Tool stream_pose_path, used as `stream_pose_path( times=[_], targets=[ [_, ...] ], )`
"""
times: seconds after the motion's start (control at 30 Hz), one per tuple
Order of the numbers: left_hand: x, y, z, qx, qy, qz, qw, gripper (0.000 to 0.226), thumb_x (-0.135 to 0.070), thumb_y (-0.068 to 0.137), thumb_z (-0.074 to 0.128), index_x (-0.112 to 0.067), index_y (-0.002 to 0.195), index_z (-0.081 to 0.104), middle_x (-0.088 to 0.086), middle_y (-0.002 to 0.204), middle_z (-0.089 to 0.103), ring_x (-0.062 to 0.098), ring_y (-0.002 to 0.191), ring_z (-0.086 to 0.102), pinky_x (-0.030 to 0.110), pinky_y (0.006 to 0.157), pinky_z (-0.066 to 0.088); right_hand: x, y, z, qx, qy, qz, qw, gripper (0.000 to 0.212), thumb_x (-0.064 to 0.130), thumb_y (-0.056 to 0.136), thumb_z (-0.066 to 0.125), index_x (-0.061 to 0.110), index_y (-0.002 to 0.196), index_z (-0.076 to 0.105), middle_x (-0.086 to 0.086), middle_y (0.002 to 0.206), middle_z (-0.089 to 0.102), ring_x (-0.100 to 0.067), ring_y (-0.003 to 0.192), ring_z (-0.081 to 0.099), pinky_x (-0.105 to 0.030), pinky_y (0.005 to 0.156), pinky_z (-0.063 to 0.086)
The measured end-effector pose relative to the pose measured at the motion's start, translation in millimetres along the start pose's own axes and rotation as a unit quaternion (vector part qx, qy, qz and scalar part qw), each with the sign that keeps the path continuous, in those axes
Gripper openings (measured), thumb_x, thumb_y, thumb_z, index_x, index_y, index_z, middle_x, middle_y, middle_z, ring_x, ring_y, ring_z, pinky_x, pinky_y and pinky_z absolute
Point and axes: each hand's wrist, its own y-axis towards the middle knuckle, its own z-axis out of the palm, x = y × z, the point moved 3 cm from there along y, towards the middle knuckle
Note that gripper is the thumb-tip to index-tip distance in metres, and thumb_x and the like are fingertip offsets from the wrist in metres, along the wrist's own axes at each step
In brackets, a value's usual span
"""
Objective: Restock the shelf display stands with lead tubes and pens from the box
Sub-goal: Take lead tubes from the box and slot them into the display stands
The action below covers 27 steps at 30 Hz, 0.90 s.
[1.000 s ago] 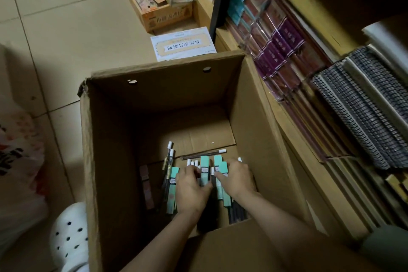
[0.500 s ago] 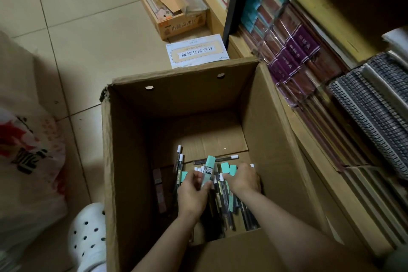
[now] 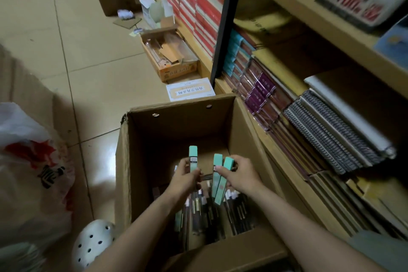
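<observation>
A deep cardboard box (image 3: 123,161) stands open on the floor beside the shelves. Several dark pens (image 3: 199,210) with white ends lie on its bottom. My left hand (image 3: 184,174) grips one teal lead tube (image 3: 193,158) upright above the pens. My right hand (image 3: 239,173) pinches two teal lead tubes (image 3: 220,180) side by side, tilted a little. Both hands are inside the box, raised off its floor.
Wooden shelves (image 3: 293,6) on the right hold stacked notebooks (image 3: 331,137) and books. A smaller carton (image 3: 176,70) and a white label sheet (image 3: 191,89) lie on the tiled floor behind the box. A plastic bag (image 3: 33,172) and a white clog (image 3: 91,243) sit at left.
Both hands have lifted from the box floor, each now holding teal lead tubes up. My view has tilted up, showing more of the shelves.
</observation>
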Motion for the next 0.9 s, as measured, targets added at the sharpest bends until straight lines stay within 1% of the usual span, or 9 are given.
stream_pose_path(
  times=[0.07,0.17,0.23,0.33,0.47,0.6,0.67,0.8,0.9],
  targets=[
    [-36,-7,1,0.052,0.039,0.033,0.997,0.029,-0.023,0.096,0.058,-0.019,0.124,0.053,0.014,0.111,0.064,0.023,0.088,0.066,0.029,0.063,0.052,32,-14,-22,-0.001,0.040,-0.042,0.998,0.021,0.026,0.089,0.070,0.021,0.107,0.060,0.009,0.085,0.064,-0.001,0.067,0.067,-0.015,0.052,0.050],
    [-101,-29,13,0.159,0.110,0.100,0.976,0.038,-0.045,0.074,0.078,-0.029,0.107,0.068,0.008,0.108,0.071,0.025,0.092,0.067,0.033,0.071,0.054,80,-43,-64,-0.019,0.111,-0.095,0.989,0.013,0.023,0.088,0.072,0.028,0.090,0.060,0.008,0.085,0.067,0.007,0.064,0.067,-0.012,0.049,0.049],
    [-138,-46,25,0.215,0.141,0.121,0.959,0.042,-0.044,0.068,0.083,-0.032,0.106,0.070,0.003,0.109,0.073,0.022,0.099,0.070,0.034,0.079,0.057,109,-63,-91,-0.031,0.146,-0.123,0.981,0.012,0.021,0.088,0.071,0.028,0.091,0.062,0.003,0.090,0.071,0.002,0.070,0.070,-0.015,0.053,0.052],
    [-182,-67,42,0.265,0.163,0.172,0.935,0.032,-0.031,0.080,0.077,-0.025,0.110,0.070,0.005,0.110,0.072,0.022,0.102,0.070,0.030,0.078,0.057,147,-91,-124,-0.064,0.149,-0.177,0.971,0.011,0.019,0.088,0.072,0.020,0.098,0.067,-0.002,0.093,0.074,-0.006,0.065,0.070,-0.017,0.051,0.050],
    [-221,-94,62,0.258,0.150,0.220,0.929,0.031,-0.031,0.076,0.077,-0.019,0.104,0.070,0.003,0.101,0.075,0.017,0.092,0.072,0.020,0.065,0.056,171,-120,-157,-0.130,0.133,-0.219,0.958,0.006,0.027,0.093,0.066,0.021,0.096,0.067,0.005,0.079,0.074,-0.005,0.062,0.070,-0.018,0.051,0.053],
    [-246,-110,82,0.250,0.165,0.247,0.922,0.035,-0.035,0.079,0.074,-0.013,0.104,0.067,0.001,0.090,0.076,0.010,0.071,0.072,0.016,0.049,0.048,179,-137,-187,-0.130,0.134,-0.185,0.965,0.024,0.033,0.100,0.052,0.013,0.100,0.066,-0.005,0.088,0.075,-0.017,0.078,0.075,-0.034,0.075,0.062],
    [-254,-114,95,0.260,0.157,0.242,0.921,0.039,-0.039,0.078,0.072,-0.012,0.105,0.066,0.006,0.092,0.076,0.016,0.075,0.071,0.022,0.054,0.048,183,-151,-207,-0.134,0.151,-0.187,0.961,0.024,0.027,0.099,0.055,0.007,0.100,0.067,-0.009,0.090,0.075,-0.022,0.081,0.075,-0.038,0.081,0.061],
    [-260,-122,125,0.291,0.120,0.219,0.923,0.023,-0.029,0.091,0.062,-0.015,0.109,0.063,0.000,0.083,0.076,0.011,0.065,0.071,0.022,0.047,0.051,193,-192,-262,-0.225,0.024,-0.234,0.946,0.017,0.024,0.092,0.066,0.008,0.097,0.070,-0.008,0.088,0.074,-0.017,0.076,0.075,-0.032,0.069,0.062],
    [-263,-125,144,0.316,0.100,0.202,0.921,0.022,-0.023,0.094,0.059,-0.014,0.114,0.060,-0.001,0.086,0.077,0.015,0.071,0.072,0.035,0.062,0.059,195,-221,-309,-0.317,-0.018,-0.234,0.919,0.016,0.020,0.087,0.071,0.010,0.100,0.069,-0.006,0.088,0.073,-0.019,0.073,0.074,-0.034,0.067,0.062]
  ],
)
